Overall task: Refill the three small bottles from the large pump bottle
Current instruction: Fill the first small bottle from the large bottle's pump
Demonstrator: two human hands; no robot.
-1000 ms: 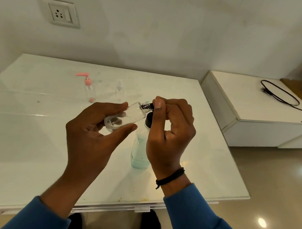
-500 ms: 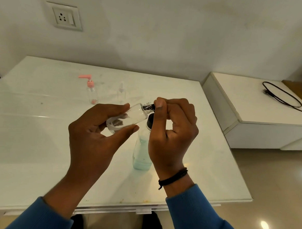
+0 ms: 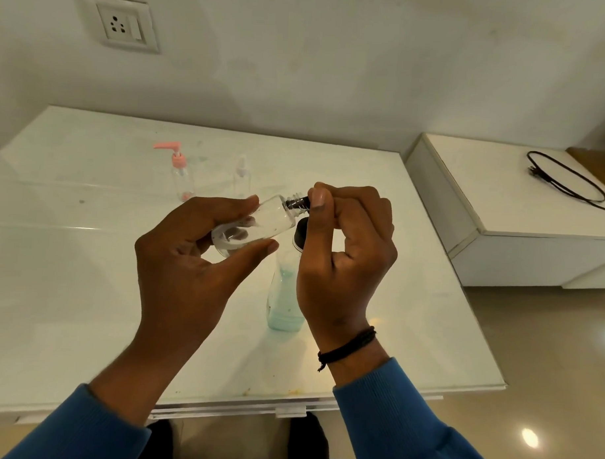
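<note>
Presently the left hand (image 3: 187, 259) grips the small clear plastic bottle (image 3: 256, 227) tilted, neck toward the right hand (image 3: 345, 251), whose fingertips (image 3: 317, 199) pinch its dark cap (image 3: 297, 203) (presumably for unscrewing).

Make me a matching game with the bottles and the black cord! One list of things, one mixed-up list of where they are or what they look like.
Things:
1. pink pump bottle
2. clear small bottle
3. large bottle
4. black cord

Clues:
A. held tilted in the left hand
B. lies on the side cabinet
C. stands at the far part of the table
D. has blue-green liquid at the bottom

Pairs: 1-C, 2-A, 3-D, 4-B
</note>
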